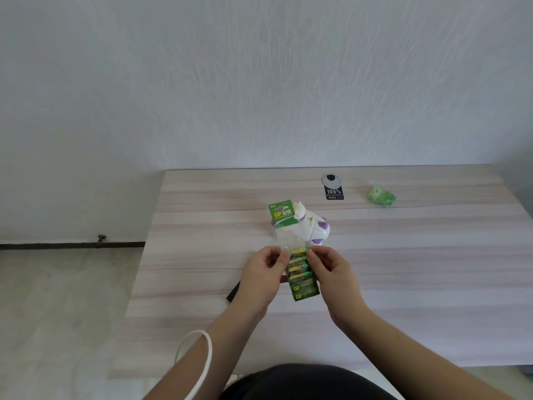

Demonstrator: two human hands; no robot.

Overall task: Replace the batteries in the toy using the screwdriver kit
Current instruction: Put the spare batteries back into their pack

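Two hands hold the battery pack point(300, 272) up over the table point(403, 269). I see the left hand point(266, 272) pinch its left side and the right hand point(331, 272) pinch its right side near the top. Just behind the pack, the toy point(313, 228) sits on the table. A green wrapper point(381, 195) lies far off to the right.

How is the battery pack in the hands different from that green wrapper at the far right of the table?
The battery pack is a long strip pinched between left hand and right hand; the green wrapper is a small crumpled lump lying untouched. The pack is near the table's front, the wrapper far back. Both are green.
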